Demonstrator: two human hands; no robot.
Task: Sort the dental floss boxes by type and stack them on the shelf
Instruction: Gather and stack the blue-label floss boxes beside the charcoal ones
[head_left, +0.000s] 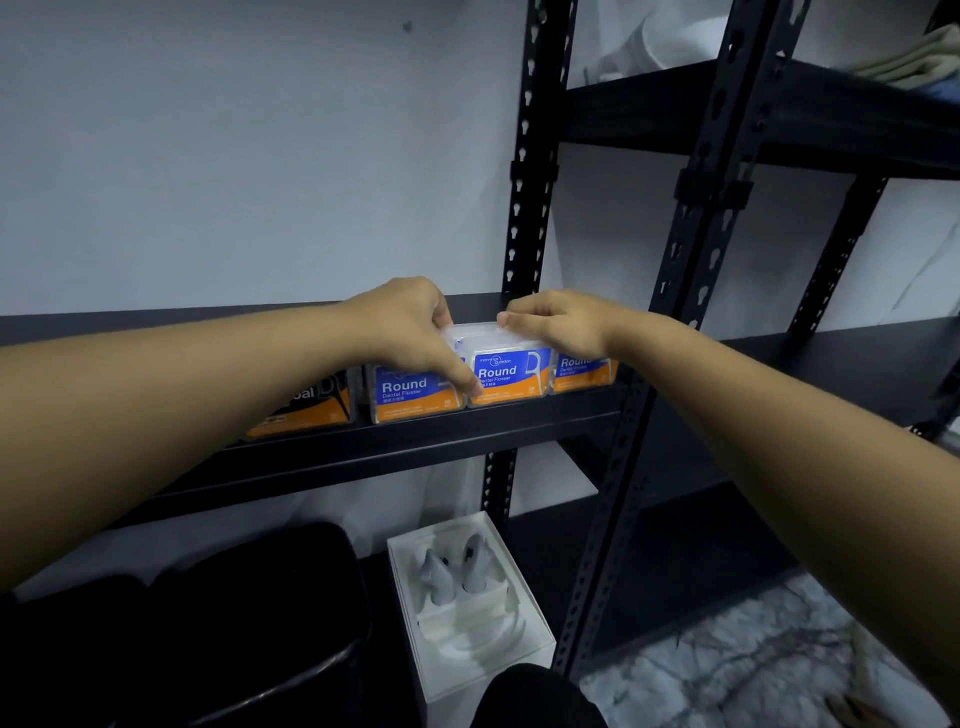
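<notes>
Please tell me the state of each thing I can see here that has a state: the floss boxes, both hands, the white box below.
Middle Round floss box: upright on the shelf, gripped by both hands.
Left Round floss box: upright, closed.
Right Round floss box: upright, partly hidden.
Black-label floss box: upright, at the row's left end.
Left hand: grips the middle box.
Right hand: grips the middle box top.
White box: open, lidless.

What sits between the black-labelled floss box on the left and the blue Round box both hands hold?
One more blue Round box, standing on the shelf, in the head view.
</notes>
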